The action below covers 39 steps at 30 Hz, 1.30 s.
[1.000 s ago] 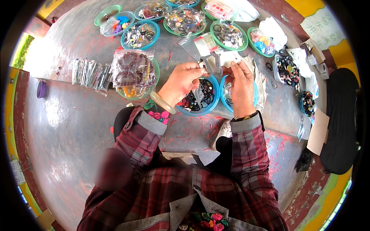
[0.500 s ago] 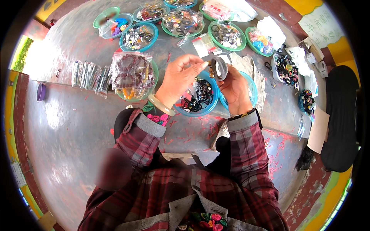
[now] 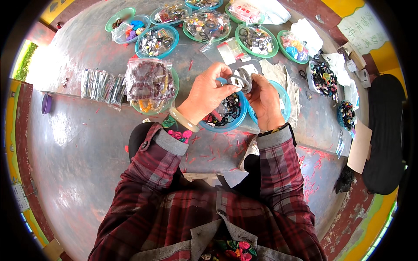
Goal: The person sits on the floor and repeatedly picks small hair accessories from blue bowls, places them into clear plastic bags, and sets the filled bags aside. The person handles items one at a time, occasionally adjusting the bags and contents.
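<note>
My left hand [image 3: 205, 93] and my right hand [image 3: 263, 101] meet above a blue bowl [image 3: 238, 118] full of dark hair ties. Between the fingertips of both hands is a small bundle of dark and grey hair ties [image 3: 242, 80] against a white card. A pale bangle [image 3: 183, 120] circles my left wrist. A second blue bowl [image 3: 283, 96] lies just behind my right hand, partly hidden by it. My plaid sleeves come up from the lower edge.
Several green and blue bowls [image 3: 157, 41] of small ornaments line the far side of the grey metal table [image 3: 78, 148]. A bag of bead bracelets [image 3: 149, 82] and clear packets [image 3: 101, 83] lie to the left. A purple cup [image 3: 46, 103] sits far left.
Both hands have lifted from the bowl and come together. The right hand, earlier on the packets to the right, now holds the bundle of hair ties with the left.
</note>
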Available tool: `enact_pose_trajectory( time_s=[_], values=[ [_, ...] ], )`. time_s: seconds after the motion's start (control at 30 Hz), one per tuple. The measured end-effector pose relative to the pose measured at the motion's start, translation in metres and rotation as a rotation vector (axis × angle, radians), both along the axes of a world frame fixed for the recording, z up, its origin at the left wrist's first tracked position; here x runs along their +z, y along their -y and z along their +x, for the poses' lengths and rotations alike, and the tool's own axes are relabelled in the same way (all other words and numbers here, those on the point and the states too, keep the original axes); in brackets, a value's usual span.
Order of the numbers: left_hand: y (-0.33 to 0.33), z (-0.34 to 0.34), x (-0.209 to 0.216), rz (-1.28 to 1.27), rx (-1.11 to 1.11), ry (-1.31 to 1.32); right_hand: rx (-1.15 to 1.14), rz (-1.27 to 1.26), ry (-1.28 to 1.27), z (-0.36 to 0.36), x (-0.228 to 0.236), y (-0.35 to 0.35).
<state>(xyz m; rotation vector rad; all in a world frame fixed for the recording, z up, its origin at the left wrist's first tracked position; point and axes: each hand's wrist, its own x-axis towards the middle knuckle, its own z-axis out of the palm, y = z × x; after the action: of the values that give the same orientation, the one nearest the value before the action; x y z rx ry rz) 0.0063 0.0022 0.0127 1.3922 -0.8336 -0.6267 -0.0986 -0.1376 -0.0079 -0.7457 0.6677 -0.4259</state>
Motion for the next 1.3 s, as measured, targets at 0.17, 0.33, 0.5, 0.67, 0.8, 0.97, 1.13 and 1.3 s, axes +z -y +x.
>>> enact_pose_trajectory(
  time_s=[0.17, 0.33, 0.5, 0.67, 0.8, 0.97, 1.13, 1.3],
  values=[
    [0.000, 0.002, -0.007, 0.038, 0.033, 0.208, -0.081, 0.011, -0.067, -0.002, 0.001, -0.001],
    [0.001, 0.005, -0.014, 0.048, 0.054, 0.203, -0.160, 0.055, -0.006, -0.006, -0.004, 0.005],
    [0.004, 0.003, -0.012, 0.057, 0.077, 0.215, -0.046, 0.138, 0.117, -0.009, -0.007, 0.014],
    [0.003, 0.005, -0.017, 0.138, 0.014, 0.302, 0.070, 0.189, 0.330, -0.011, -0.002, 0.013],
    [0.002, 0.006, -0.023, 0.120, 0.061, 0.439, -0.115, 0.126, 0.204, -0.004, 0.021, -0.005],
    [-0.003, 0.005, 0.008, 0.029, -0.052, -0.084, -0.038, -0.153, 0.175, -0.005, 0.020, -0.002],
    [-0.007, 0.004, 0.017, 0.000, -0.166, -0.283, 0.018, -0.333, 0.100, -0.005, 0.021, -0.008],
    [-0.008, 0.004, 0.018, 0.049, -0.180, -0.269, 0.035, -0.360, 0.076, -0.007, 0.024, -0.010]
  ],
)
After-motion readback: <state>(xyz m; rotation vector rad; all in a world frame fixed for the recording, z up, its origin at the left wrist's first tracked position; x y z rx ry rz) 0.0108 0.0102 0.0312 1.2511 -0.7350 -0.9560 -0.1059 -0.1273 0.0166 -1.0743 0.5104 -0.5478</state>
